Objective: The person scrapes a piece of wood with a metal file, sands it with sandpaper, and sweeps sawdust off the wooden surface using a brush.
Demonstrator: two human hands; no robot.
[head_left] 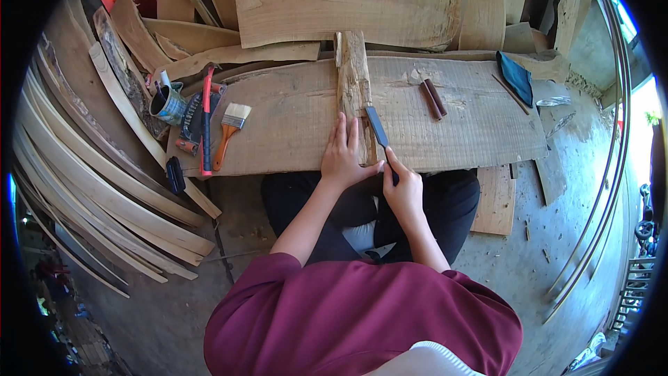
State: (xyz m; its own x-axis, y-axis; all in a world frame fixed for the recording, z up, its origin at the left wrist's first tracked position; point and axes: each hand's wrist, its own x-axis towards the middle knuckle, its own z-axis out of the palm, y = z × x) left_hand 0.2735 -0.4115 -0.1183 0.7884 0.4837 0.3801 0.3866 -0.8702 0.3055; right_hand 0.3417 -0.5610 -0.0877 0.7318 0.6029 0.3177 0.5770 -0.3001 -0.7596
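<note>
Just beyond the right hand [402, 182] — fingers curled tight round it — the flat-bladed tool [376, 127] reaches the weathered wood strip [353, 73]; left hand [341, 160] spread flat on top, nothing gripped. Strip rocks, tool could skid into those fingers.

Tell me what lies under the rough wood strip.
The board lies under the strip, showing on both sides of it. The board's surface directly beneath is covered, and the left hand hides part of the strip.

Rough wood strip [353, 73], dark flat tool [376, 126] alongside
</note>
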